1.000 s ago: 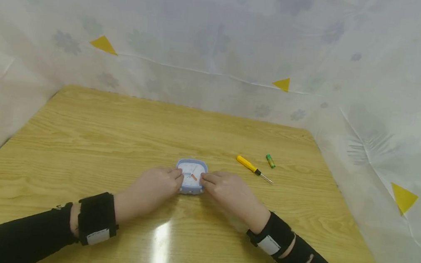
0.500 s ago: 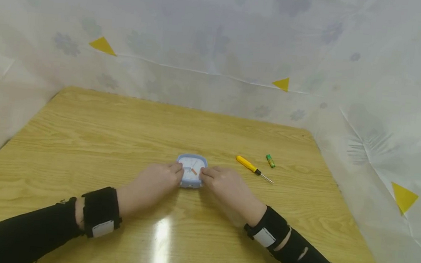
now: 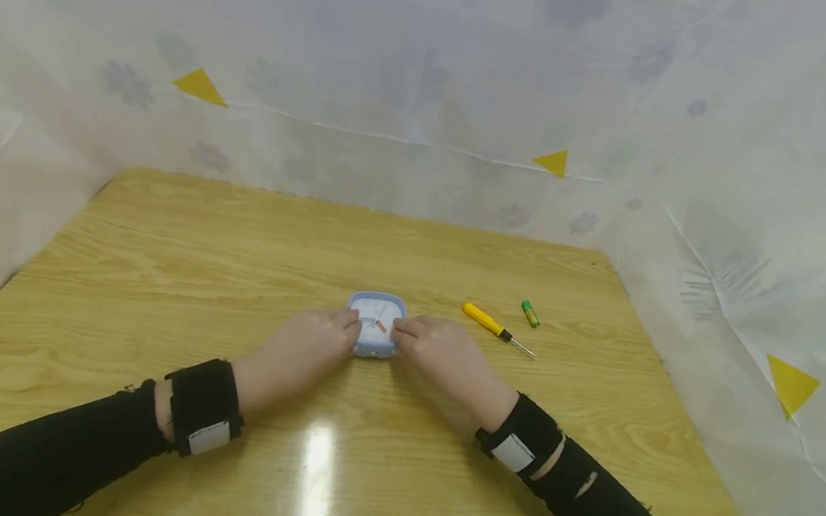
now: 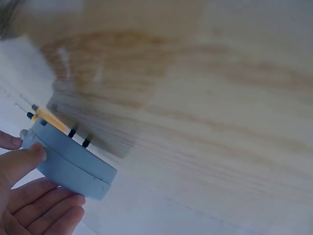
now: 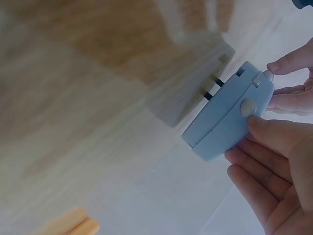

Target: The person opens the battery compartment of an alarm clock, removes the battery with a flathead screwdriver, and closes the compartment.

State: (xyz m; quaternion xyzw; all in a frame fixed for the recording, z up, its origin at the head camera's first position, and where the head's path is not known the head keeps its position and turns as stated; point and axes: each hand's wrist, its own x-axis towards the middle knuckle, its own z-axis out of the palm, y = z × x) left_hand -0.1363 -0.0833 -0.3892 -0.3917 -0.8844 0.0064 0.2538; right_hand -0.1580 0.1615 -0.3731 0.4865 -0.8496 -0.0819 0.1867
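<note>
Both hands hold a small light-blue alarm clock (image 3: 375,310), its white face turned up and an orange hand showing on it. My left hand (image 3: 313,343) grips its left side, and my right hand (image 3: 445,355) grips the right. In the left wrist view, the thumb presses the side of the clock (image 4: 76,164) while the fingers lie along its face. The right wrist view has the thumb at a round white button on the clock (image 5: 227,122). Two black knobs stick out of its back, close over the glossy tabletop.
A yellow-handled screwdriver (image 3: 484,319) lies on the wooden table (image 3: 237,251), right of the clock. Beside it is a small green battery (image 3: 530,314). Pale patterned sheeting (image 3: 371,66) with yellow triangles hangs behind the table and along its sides.
Both hands have shifted the clock a short way forward, away from the body. Their hold on it looks the same. Screwdriver and battery stay where they were.
</note>
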